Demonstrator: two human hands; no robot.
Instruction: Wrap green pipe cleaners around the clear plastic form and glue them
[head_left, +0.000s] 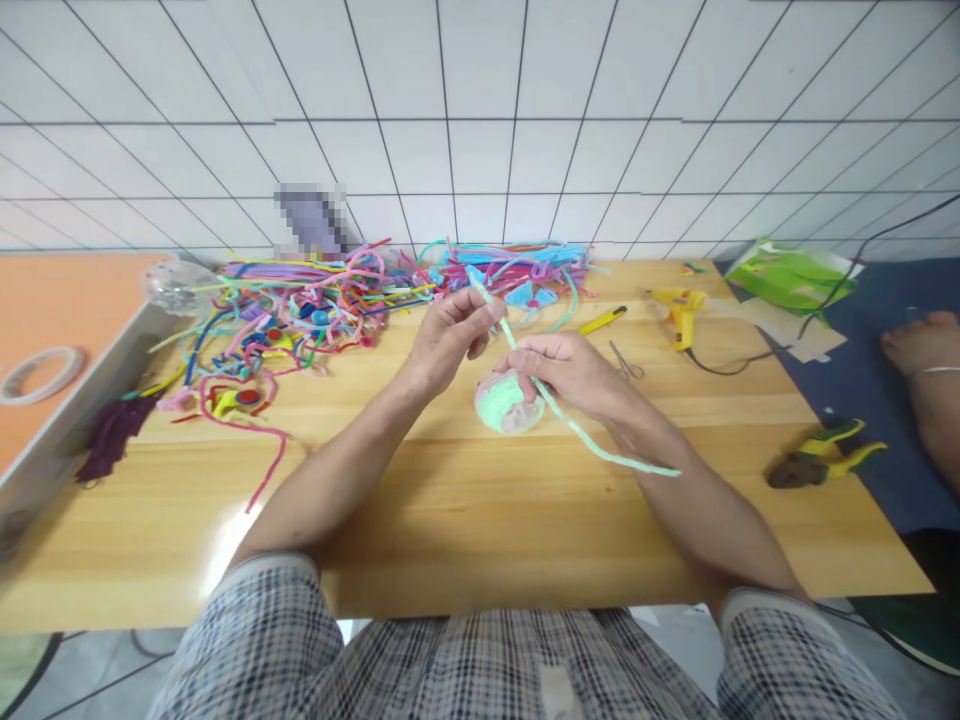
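A mint-green pipe cleaner (574,428) runs slantwise between my hands, above the middle of the table. Near its upper end, my left hand (454,335) pinches it between thumb and fingers. My right hand (559,368) is closed on it lower down, and its free tail droops to the right over my forearm. Just beneath my right hand lies a round mint-green ball (508,408) with a paler patch, partly covered by the fingers. A light blue piece (474,274) shows at the tip beyond my left hand; whether it is joined to the pipe cleaner I cannot tell.
Heaped pipe cleaners (315,310) fill the table's back left. Towards the right lie a yellow cutter knife (602,320), small scissors (626,362), a yellow glue gun (681,312) with its cord, and yellow-green pliers (817,458). Another person's bare limb (930,375) is at the far right.
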